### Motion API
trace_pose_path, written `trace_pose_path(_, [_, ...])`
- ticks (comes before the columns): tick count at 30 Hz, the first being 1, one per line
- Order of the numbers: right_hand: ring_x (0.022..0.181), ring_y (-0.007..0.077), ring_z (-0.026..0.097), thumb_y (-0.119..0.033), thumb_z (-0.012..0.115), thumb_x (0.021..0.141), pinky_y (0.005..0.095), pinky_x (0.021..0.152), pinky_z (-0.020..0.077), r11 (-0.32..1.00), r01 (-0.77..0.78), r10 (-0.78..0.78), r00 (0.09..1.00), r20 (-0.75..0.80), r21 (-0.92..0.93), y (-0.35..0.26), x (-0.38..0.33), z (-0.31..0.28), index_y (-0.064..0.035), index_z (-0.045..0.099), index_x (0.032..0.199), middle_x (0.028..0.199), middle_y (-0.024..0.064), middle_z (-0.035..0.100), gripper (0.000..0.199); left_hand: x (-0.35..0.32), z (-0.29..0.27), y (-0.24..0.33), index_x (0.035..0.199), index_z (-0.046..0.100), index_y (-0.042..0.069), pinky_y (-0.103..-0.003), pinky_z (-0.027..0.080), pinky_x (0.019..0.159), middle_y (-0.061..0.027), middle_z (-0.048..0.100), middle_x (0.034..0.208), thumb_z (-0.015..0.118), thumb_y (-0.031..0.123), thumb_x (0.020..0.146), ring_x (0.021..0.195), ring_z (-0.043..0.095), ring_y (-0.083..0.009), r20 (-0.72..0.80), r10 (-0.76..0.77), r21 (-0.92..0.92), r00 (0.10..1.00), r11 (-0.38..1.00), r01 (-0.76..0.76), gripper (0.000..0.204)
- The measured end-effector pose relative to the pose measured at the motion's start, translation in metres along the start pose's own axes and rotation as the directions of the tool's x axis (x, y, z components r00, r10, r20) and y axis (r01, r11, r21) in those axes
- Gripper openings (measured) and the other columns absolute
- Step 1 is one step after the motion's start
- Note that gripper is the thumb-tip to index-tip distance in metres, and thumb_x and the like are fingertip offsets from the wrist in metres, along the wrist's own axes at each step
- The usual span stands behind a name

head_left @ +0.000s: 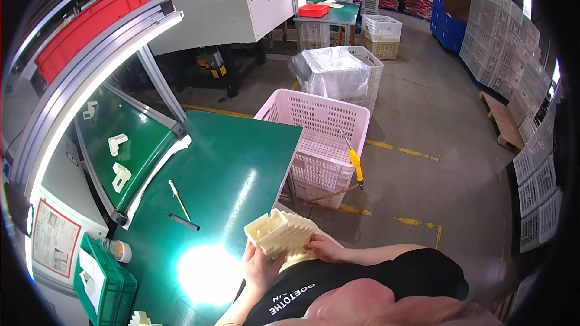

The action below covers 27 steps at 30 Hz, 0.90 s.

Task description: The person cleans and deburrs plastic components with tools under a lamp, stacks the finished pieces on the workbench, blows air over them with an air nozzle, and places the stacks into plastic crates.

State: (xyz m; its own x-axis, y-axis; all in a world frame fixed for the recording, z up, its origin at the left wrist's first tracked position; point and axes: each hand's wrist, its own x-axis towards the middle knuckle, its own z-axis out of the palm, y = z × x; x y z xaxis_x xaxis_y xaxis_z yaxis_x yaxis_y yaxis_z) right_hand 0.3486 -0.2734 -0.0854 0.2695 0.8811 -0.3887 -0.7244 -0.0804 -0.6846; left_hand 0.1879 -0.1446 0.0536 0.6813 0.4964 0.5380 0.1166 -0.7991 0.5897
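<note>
Both hands grip a stack of cream plastic parts (280, 232) at the near edge of the green surface (229, 169) — left hand (258, 267) cupped underneath, right hand (323, 247) closed on its side. The stack looks light, rigid, loosely nested — best held from both ends.

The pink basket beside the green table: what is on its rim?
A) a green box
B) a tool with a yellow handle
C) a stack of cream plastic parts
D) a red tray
B: a tool with a yellow handle lies on the right rim of the pink basket.
</note>
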Motion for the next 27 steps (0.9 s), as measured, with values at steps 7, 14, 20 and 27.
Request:
trace_pose_path(7, [0.081, 0.0139, 0.067, -0.015, 0.064, 0.091, 0.0296, 0.073, 0.0564, 0.851, -0.117, 0.137, 0.991, 0.002, -0.511, -0.057, 0.015, -0.052, -0.0019, 0.063, 0.111, 0.096, 0.0072, 0.069, 0.024, -0.010, 0.011, -0.023, 0.114, 0.057, 0.000, -0.043, 0.051, 0.086, -0.0200, 0.063, 0.109, 0.082, 0.009, 0.068, 0.102, 0.061, -0.0409, -0.026, -0.040, 0.018, 0.999, 0.999, 0.041, 0.054])
trace_pose_path(14, [0.095, 0.0213, 0.062, -0.013, 0.075, 0.081, 0.0333, 0.088, 0.0496, 0.359, 0.049, -0.933, 0.047, -0.357, -0.932, -0.125, 0.090, -0.192, -0.0008, 0.046, 0.131, 0.103, 0.0092, 0.063, 0.059, -0.008, 0.010, -0.017, 0.109, 0.060, 0.004, -0.042, 0.050, 0.072, -0.0143, 0.064, 0.093, 0.084, 0.012, 0.064, 0.084, 0.061, -0.0365, -0.151, -0.018, 0.088, 0.988, 0.996, 0.031, 0.051])
trace_pose_path(20, [0.091, 0.0257, 0.065, -0.028, 0.075, 0.080, 0.0369, 0.081, 0.0504, 0.530, 0.103, -0.812, 0.350, -0.468, -0.842, -0.143, 0.123, -0.247, -0.0026, 0.053, 0.122, 0.096, 0.0121, 0.065, 0.054, -0.008, 0.007, -0.019, 0.108, 0.060, 0.005, -0.043, 0.050, 0.072, -0.0145, 0.064, 0.093, 0.084, 0.014, 0.066, 0.084, 0.062, -0.0362, -0.102, -0.111, 0.053, 0.988, 0.992, 0.117, 0.050])
trace_pose_path(27, [0.077, 0.0345, 0.061, -0.036, 0.070, 0.085, 0.0411, 0.068, 0.0486, 0.272, -0.223, -0.940, 0.149, -0.308, -0.936, -0.180, 0.103, -0.213, -0.0045, 0.058, 0.100, 0.081, 0.0155, 0.061, 0.037, -0.009, 0.007, -0.016, 0.106, 0.061, 0.005, -0.041, 0.052, 0.071, -0.0145, 0.065, 0.094, 0.085, 0.015, 0.065, 0.084, 0.062, -0.0357, -0.154, -0.133, 0.087, 0.979, 0.985, 0.147, 0.049])
